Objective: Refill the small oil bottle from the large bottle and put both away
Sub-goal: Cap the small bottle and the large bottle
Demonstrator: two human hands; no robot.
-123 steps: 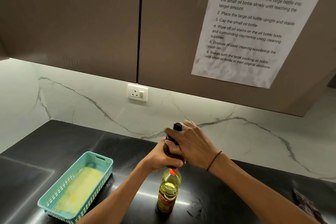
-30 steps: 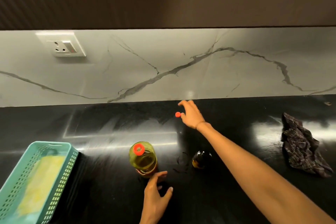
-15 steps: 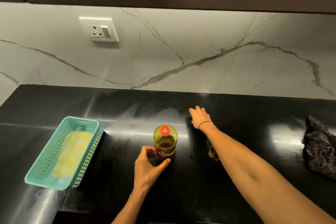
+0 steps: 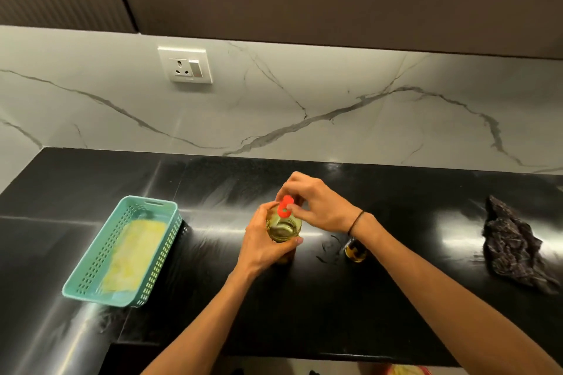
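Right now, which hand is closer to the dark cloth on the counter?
Right. The right hand is at the large bottle's red cap, toward the dark cloth; the left hand grips the bottle's far side.

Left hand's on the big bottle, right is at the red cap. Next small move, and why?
Probably twist the red plastic cap down onto the large clear oil bottle. The right hand pinches the cap at the neck, apparently not fully seated, while the left hand grips the bottle upright on the black countertop.
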